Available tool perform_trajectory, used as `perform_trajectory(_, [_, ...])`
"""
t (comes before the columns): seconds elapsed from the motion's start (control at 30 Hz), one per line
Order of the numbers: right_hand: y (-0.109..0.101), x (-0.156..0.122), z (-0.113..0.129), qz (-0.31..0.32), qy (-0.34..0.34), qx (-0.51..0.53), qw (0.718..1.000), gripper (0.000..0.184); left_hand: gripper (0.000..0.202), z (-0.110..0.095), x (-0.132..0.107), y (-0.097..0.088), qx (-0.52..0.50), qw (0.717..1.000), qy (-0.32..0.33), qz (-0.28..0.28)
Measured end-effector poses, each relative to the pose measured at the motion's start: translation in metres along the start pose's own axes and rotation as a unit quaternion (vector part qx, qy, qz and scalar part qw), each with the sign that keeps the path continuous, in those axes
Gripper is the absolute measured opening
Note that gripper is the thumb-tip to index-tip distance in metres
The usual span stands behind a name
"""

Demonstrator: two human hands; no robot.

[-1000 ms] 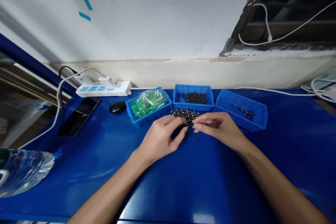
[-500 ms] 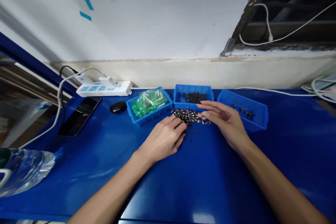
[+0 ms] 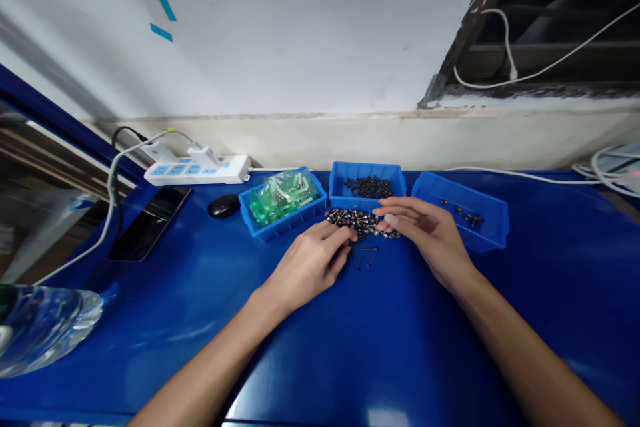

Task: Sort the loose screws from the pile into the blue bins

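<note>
Loosely curled, the left hand (image 3: 310,263) grip is being rested at the near edge of the screw pile (image 3: 357,219) on the worktop (image 3: 350,347); any screw inside cannot be told. Right hand (image 3: 425,230) is being spread open, empty, over it. Screws are best being isolated singly.

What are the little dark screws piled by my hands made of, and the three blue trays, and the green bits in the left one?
The small dark screws look like metal: blackish, with bright glints on some heads. The blue trays, left, middle and right, seem moulded plastic: even colour, soft sheen. The green bits are likely translucent plastic, glossy.
</note>
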State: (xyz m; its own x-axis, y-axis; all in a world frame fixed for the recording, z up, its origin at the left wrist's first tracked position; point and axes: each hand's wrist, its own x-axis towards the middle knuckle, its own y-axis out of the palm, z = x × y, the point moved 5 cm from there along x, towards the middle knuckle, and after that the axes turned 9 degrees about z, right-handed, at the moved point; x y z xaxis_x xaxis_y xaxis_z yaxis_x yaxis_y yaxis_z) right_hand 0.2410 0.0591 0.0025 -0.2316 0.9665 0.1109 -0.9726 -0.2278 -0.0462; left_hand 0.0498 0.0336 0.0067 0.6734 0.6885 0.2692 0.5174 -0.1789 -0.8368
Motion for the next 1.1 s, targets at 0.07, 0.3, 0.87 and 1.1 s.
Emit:
perform_trajectory(0.07, [0.001,0.000,-0.002,0.002,-0.006,-0.010,1.000,0.028,0.016,0.000,0.001,-0.004,-0.059,0.998,-0.008,-0.028])
perform_trajectory(0.3, [0.008,-0.002,-0.001,0.031,-0.008,-0.051,0.998,0.019,0.016,0.002,0.002,-0.009,-0.166,0.983,-0.044,-0.070])
perform_trajectory(0.87, [0.024,-0.003,0.000,0.096,0.086,0.012,0.992,0.025,0.006,0.012,0.002,-0.006,-0.357,0.919,-0.120,-0.118])
perform_trajectory(1.1, [0.020,-0.003,-0.007,0.098,0.066,0.033,0.992,0.021,0.008,0.009,0.001,-0.008,-0.273,0.953,-0.088,-0.103])
